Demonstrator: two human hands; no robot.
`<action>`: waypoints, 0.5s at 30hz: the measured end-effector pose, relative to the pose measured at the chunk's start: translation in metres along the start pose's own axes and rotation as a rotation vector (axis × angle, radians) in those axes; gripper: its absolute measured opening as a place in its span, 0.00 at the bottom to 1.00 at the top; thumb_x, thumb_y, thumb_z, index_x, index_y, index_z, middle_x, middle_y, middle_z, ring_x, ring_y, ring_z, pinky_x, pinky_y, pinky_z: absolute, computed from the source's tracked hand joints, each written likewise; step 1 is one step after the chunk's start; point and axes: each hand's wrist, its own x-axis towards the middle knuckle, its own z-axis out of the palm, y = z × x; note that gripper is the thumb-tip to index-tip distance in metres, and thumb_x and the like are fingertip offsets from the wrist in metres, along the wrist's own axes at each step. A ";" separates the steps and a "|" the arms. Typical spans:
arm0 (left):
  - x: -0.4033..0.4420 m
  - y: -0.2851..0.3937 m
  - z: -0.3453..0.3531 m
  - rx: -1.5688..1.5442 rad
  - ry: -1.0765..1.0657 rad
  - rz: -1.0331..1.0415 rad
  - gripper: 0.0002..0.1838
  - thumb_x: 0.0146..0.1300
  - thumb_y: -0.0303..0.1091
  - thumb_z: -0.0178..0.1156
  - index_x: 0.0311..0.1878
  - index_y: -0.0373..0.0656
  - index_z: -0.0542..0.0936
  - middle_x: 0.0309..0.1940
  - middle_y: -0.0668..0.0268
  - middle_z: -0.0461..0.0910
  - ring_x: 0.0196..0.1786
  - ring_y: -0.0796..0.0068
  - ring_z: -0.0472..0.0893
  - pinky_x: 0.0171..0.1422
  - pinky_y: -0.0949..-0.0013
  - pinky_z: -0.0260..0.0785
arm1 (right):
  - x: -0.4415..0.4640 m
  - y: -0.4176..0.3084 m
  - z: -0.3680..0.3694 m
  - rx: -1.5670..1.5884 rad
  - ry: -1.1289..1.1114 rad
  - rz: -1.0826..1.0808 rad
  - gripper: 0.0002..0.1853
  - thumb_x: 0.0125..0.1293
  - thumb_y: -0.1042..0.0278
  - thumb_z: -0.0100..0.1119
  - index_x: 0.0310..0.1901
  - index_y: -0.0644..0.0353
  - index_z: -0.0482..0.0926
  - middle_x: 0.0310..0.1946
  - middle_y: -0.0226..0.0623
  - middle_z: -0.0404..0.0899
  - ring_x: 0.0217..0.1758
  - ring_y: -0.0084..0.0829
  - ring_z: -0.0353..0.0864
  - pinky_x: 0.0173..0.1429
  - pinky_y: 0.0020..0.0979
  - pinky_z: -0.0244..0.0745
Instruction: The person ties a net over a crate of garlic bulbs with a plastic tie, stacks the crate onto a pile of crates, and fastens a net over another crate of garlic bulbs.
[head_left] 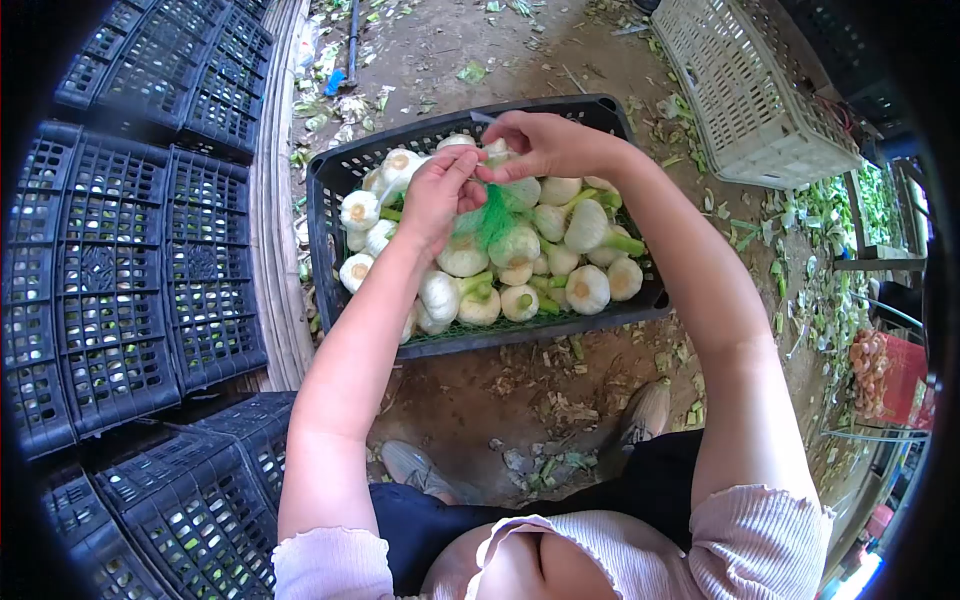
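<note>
A black plastic crate [480, 338] on the ground in front of me is full of white garlic bulbs [587, 289] with short green stems. Over the middle of the bulbs, my left hand [440, 195] is closed in a pinch on the gathered top of a green mesh bag [494, 222]. Close against it, my right hand [545, 145] has its fingers bent and pinched at the same spot. A pale thin strip shows by the right fingertips; its full shape is hidden. The mesh hangs below both hands, and some bulbs show through it.
Stacked dark crates [110, 260] of garlic line the left side, beside pale poles [280, 200]. A white crate [735, 95] stands at the upper right. Leaf scraps litter the dirt floor [480, 400]. A blue-ended tool [336, 82] lies beyond the crate. My shoes flank the near side.
</note>
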 end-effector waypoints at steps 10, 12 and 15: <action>0.014 0.000 -0.008 0.029 -0.040 -0.175 0.07 0.51 0.27 0.59 0.35 0.41 0.75 0.27 0.71 0.76 0.25 0.85 0.71 0.30 0.83 0.62 | -0.009 -0.004 -0.010 -0.235 -0.115 -0.118 0.07 0.49 0.68 0.59 0.32 0.52 0.78 0.28 0.31 0.67 0.33 0.30 0.69 0.40 0.28 0.66; 0.014 0.000 -0.007 0.106 0.002 -0.121 0.06 0.49 0.25 0.58 0.32 0.42 0.75 0.26 0.72 0.75 0.26 0.84 0.71 0.32 0.82 0.63 | -0.012 -0.004 -0.014 -0.372 -0.095 -0.210 0.08 0.50 0.67 0.58 0.34 0.54 0.78 0.33 0.30 0.69 0.36 0.27 0.70 0.42 0.28 0.66; 0.011 0.000 0.001 0.400 0.101 0.140 0.05 0.47 0.22 0.57 0.29 0.42 0.73 0.24 0.71 0.74 0.25 0.83 0.70 0.30 0.78 0.62 | -0.015 -0.012 -0.020 0.053 -0.012 -0.163 0.10 0.54 0.66 0.55 0.38 0.57 0.77 0.39 0.30 0.72 0.41 0.24 0.71 0.45 0.27 0.67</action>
